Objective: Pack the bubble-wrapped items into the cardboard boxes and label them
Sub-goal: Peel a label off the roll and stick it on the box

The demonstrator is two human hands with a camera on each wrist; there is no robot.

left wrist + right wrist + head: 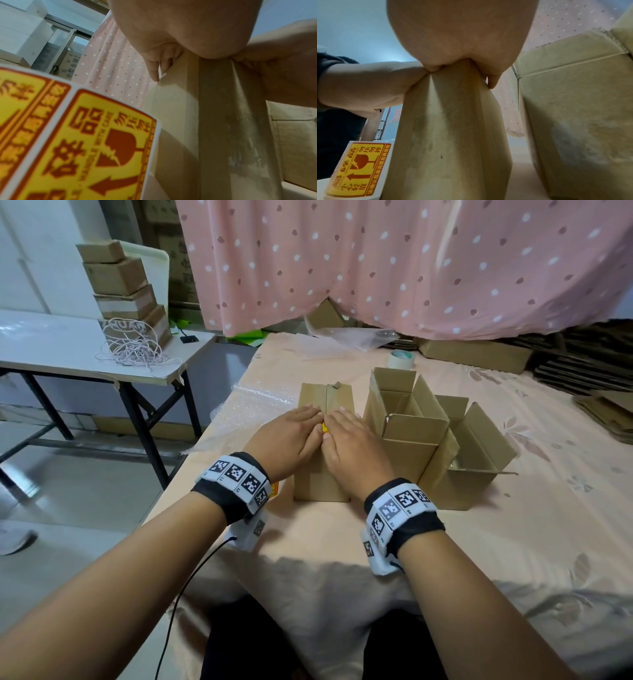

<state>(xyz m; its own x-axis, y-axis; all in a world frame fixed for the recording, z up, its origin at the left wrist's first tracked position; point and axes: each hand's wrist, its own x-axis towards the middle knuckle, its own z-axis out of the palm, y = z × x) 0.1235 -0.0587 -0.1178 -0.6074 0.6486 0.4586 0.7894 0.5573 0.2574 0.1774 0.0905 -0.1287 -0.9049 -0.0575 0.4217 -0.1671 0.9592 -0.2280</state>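
From the head view, a pink-clothed counter (445, 525) under a dotted curtain (411, 268) carries the closed box (323, 402), where the left hand (291, 436) and right hand (352, 443) lie flat, fingers straight, pressing a yellow label (324, 427) onto its seam; they hide nearly all of it, so it could set crooked or creased. The left wrist view shows the box's front (214, 121) and the label roll (85, 142) just beside it, but not the box's contents. The right wrist view adds the open box (573, 108) at the right, whose inside is out of sight.

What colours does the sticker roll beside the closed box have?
Yellow with red-brown print on white backing; the sticker roll shows best in the left wrist view.
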